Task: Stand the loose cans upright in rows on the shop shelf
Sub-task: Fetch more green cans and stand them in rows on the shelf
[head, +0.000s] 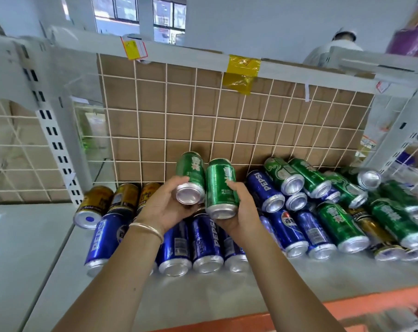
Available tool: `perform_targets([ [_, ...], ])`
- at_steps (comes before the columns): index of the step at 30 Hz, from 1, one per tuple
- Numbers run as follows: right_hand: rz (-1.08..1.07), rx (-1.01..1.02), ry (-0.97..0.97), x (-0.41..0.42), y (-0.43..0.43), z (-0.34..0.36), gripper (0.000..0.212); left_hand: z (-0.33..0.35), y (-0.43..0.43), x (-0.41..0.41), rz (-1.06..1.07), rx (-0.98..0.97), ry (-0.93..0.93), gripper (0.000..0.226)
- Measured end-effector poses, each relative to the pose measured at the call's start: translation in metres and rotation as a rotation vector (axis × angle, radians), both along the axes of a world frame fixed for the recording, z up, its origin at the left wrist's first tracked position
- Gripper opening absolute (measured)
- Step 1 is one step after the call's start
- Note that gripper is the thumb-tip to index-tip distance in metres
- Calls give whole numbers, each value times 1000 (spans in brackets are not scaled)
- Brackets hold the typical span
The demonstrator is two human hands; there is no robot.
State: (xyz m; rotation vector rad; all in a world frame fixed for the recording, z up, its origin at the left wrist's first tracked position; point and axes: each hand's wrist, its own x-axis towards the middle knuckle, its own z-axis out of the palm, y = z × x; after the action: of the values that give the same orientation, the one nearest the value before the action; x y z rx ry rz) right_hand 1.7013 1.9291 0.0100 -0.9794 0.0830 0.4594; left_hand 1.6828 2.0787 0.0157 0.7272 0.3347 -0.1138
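Note:
My left hand [166,204] grips a green can [191,173] held above the shelf, its bottom end facing me. Beside it, my right hand [239,209] grips a second green can [221,185], and the two cans touch side by side. Below them lie several loose cans on the white shelf [203,295]: gold cans [95,204] at the left, blue Pepsi cans [205,240] in the middle, and a pile of green cans [342,226] at the right. All the cans on the shelf lie on their sides.
A wire grid backed by brown cardboard [203,116] closes the back of the shelf. White slotted uprights [52,135] stand at the left and right. An orange strip [347,307] edges the shelf front. A person in white [335,49] stands behind the shelving.

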Motion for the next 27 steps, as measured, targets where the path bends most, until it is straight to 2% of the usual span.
perform_targets([
  [4,60,74,-37,-9,14,7,39,8,19,-20,32,-77,-36,45],
  [7,144,39,-98,-18,28,5,36,6,36,-43,47,-29,-49,37],
  [11,240,-52,-117,-33,56,0,48,0,52,-79,93,9,-78,26],
  [14,319,-138,-162,-48,81,-3,52,-6,75,-106,163,63,-62,46],
  [16,362,-184,-201,-60,96,-4,41,-6,91,-126,209,156,-25,54],
  [17,387,-201,-219,-67,105,-2,38,-6,101,-137,235,207,-7,54],
  [20,457,-263,-290,-92,142,1,47,-3,132,-173,295,327,11,45],
  [23,476,-346,-351,-119,186,-1,33,-2,170,-215,366,441,46,41],
  [27,517,-380,-414,-174,249,-1,37,-6,226,-281,462,551,115,26],
])
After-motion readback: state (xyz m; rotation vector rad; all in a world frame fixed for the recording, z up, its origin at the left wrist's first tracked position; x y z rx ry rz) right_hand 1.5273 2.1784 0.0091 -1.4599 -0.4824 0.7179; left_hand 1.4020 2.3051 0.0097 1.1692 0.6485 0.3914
